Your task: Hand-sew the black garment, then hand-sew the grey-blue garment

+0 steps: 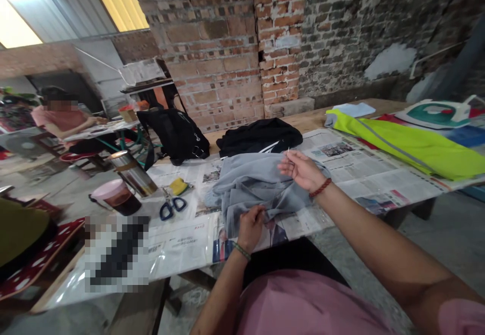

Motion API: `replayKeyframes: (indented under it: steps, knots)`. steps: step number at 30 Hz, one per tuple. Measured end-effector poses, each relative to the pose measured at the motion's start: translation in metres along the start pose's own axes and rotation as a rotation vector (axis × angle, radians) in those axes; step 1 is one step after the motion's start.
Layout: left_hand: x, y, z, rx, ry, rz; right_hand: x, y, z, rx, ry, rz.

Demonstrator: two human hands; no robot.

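A sheer grey cloth (252, 176) lies bunched on the newspaper-covered table in front of me. My left hand (250, 228) is closed on its near edge, fingertips pinched together on the fabric. Above the cloth's right side, my right hand (301, 171) is raised with thumb and forefinger pinched. A thin, light needle (288, 152) sticks up from that pinch; any thread on it is too fine to make out. Left of the cloth lie dark-handled scissors (172, 207), with a yellow sponge-like piece (179, 186) beside their blades.
Behind the cloth are a black garment (261, 135) and a black bag (174, 135). A steel flask (132, 173) and a lidded cup (115, 197) stand at left. A neon-yellow garment (409, 143) and an iron (437, 112) lie right. Another person (62, 117) sits at a far table.
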State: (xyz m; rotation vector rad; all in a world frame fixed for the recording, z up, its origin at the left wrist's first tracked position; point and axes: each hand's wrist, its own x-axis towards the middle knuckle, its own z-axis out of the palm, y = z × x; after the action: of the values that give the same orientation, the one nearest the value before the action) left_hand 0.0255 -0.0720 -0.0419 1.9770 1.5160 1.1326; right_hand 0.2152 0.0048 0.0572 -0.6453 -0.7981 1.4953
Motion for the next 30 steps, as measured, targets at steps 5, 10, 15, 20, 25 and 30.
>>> replayKeyframes:
  steps: [5,10,15,20,25,30]
  knots:
    - [0.0,0.003,-0.002,0.006,0.005,-0.015,0.022,-0.014,-0.008,-0.025,0.045,-0.18]
    - [0.0,0.005,-0.001,0.021,0.007,-0.008,0.027,-0.021,-0.014,-0.067,0.085,-0.261]
    - [-0.003,0.005,-0.003,0.063,0.003,0.005,0.023,-0.017,-0.019,-0.065,0.09,-0.292]
    - [-0.009,-0.002,-0.01,0.144,-0.001,0.067,0.019,-0.02,-0.026,-0.05,0.11,-0.312]
    - [-0.009,-0.003,-0.013,0.146,-0.007,0.054,0.014,-0.029,-0.029,-0.019,0.078,-0.327]
    - [-0.008,0.001,-0.014,0.18,-0.005,0.038,0.011,-0.037,-0.033,0.052,0.113,-0.369]
